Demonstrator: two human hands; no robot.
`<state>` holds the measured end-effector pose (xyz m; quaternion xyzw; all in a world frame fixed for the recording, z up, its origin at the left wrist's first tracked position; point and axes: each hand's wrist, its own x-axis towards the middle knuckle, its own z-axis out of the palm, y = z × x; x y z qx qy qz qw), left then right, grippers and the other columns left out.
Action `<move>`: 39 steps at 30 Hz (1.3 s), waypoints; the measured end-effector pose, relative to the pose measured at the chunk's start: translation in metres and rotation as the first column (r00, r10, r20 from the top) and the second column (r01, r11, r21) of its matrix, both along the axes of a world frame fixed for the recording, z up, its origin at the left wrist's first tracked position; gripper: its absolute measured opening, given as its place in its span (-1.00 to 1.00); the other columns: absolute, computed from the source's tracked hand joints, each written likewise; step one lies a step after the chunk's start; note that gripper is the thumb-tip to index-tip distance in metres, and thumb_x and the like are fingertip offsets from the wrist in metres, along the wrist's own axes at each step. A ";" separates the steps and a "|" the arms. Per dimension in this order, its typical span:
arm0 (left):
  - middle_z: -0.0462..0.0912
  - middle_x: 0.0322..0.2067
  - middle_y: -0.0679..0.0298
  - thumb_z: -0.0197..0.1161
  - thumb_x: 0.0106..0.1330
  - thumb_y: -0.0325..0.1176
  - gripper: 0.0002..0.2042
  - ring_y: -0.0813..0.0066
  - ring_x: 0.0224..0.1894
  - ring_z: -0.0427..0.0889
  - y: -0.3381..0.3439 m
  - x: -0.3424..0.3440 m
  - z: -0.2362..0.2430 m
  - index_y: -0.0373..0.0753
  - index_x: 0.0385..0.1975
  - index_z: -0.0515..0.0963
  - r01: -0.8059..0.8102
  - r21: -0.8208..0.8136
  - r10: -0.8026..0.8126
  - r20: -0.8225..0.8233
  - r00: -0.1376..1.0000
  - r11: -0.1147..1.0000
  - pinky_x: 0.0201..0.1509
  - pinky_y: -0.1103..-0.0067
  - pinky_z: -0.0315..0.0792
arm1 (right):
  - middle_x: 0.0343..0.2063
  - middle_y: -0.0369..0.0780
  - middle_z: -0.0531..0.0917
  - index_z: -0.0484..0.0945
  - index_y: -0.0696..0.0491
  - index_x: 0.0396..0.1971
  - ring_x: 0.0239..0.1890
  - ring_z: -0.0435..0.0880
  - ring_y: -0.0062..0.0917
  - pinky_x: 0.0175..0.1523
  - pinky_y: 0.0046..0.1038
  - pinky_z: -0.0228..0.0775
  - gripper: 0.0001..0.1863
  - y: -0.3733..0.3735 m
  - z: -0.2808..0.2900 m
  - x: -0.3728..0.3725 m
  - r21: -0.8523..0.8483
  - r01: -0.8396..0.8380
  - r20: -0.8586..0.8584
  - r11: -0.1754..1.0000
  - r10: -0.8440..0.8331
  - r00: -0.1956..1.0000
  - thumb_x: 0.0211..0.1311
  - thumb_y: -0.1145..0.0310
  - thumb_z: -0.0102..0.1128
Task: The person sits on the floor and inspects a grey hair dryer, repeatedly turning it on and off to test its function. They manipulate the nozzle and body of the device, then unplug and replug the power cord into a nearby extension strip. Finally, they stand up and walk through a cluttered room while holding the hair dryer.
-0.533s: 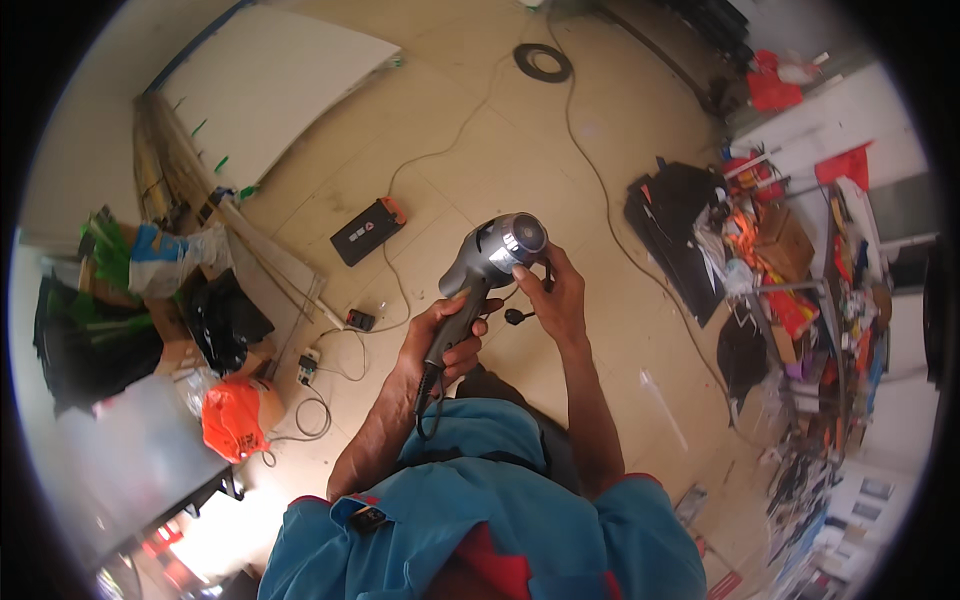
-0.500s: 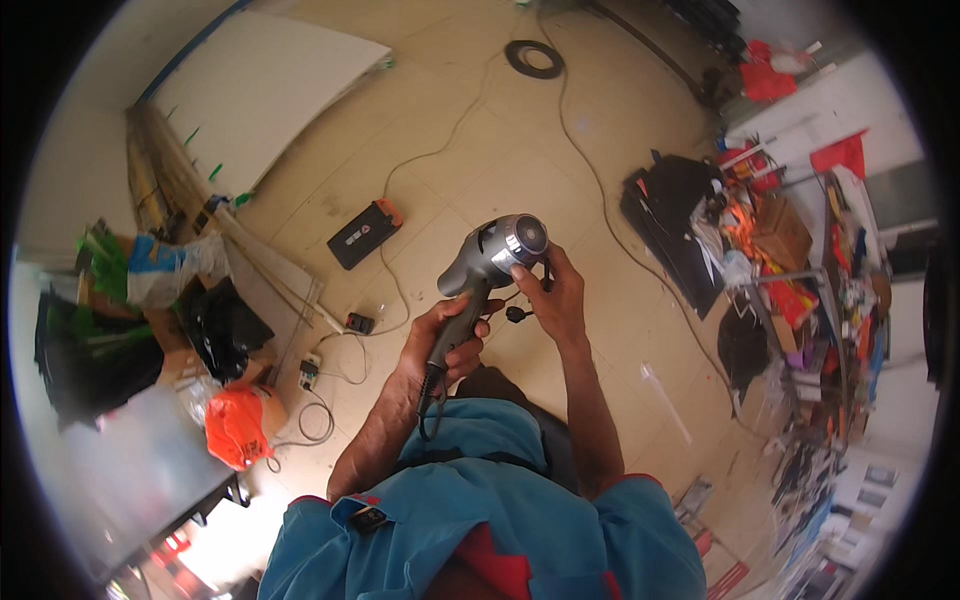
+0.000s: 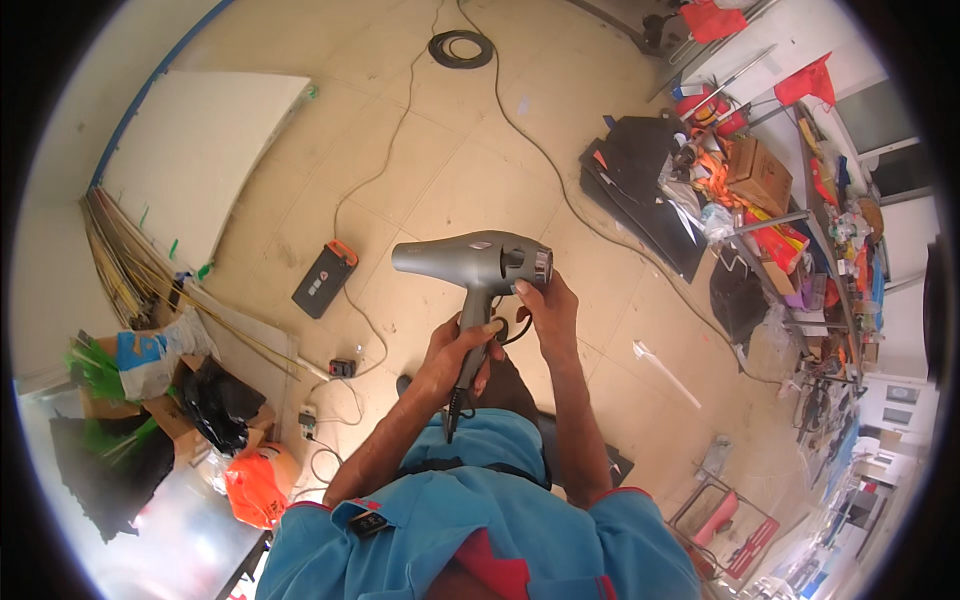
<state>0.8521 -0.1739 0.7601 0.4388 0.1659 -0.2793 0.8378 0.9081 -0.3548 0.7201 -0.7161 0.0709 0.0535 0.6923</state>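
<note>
A grey hair dryer (image 3: 460, 256) is held up in front of my body, its narrow nozzle pointing left and its round rear end to the right. My left hand (image 3: 458, 358) is wrapped around the handle. At the rear end, my right hand (image 3: 552, 318) grips the dryer with the thumb on its near side, while the other fingers are partly hidden behind. A loop of black cord (image 3: 513, 338) hangs between the two hands. From the handle's lower end more of the cord runs down toward my blue shirt.
On the tiled floor ahead lie a black and orange case (image 3: 325, 280), a coiled black cable (image 3: 461, 50) and long grey leads. Cluttered shelving (image 3: 800, 270) stands at right beside black sheets (image 3: 640, 190). Boxes and an orange bag (image 3: 262, 487) are at left, below a white board (image 3: 210, 150).
The hair dryer has turned from pointing toward the lower left to lying nearly level, its side now showing. Both hands still hold it, and the whole view has shifted.
</note>
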 end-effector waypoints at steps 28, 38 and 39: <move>0.61 -0.46 0.19 0.35 0.32 -0.40 -0.51 0.56 -0.68 0.52 -0.143 0.382 -0.040 -0.49 0.13 0.31 0.100 0.302 -0.184 0.262 0.948 0.948 -0.64 0.57 0.38 | -0.13 -0.12 0.62 0.46 0.33 0.13 -0.26 0.62 -0.54 -0.40 -0.52 0.59 -0.43 -0.149 0.006 0.347 0.219 0.203 -0.113 0.955 -0.182 0.977 0.25 0.25 0.29; 0.52 -0.52 0.24 0.32 0.33 -0.36 -0.58 0.57 -0.76 0.44 -0.143 0.558 -0.013 -0.41 0.04 0.30 0.297 0.279 -0.366 0.237 0.900 0.913 -0.75 0.59 0.30 | -0.16 -0.16 0.66 0.50 0.29 0.06 -0.23 0.62 -0.53 -0.35 -0.47 0.54 -0.55 -0.157 0.039 0.490 0.280 0.242 -0.093 0.929 -0.224 0.970 0.25 0.33 0.15; 0.51 -0.55 0.28 0.33 0.33 -0.36 -0.57 0.58 -0.77 0.43 -0.145 0.571 -0.013 -0.44 0.03 0.30 0.297 0.283 -0.367 0.239 0.899 0.912 -0.75 0.60 0.28 | -0.17 -0.16 0.66 0.50 0.29 0.06 -0.24 0.62 -0.53 -0.33 -0.47 0.54 -0.56 -0.159 0.039 0.502 0.316 0.230 -0.085 0.921 -0.214 0.973 0.25 0.33 0.15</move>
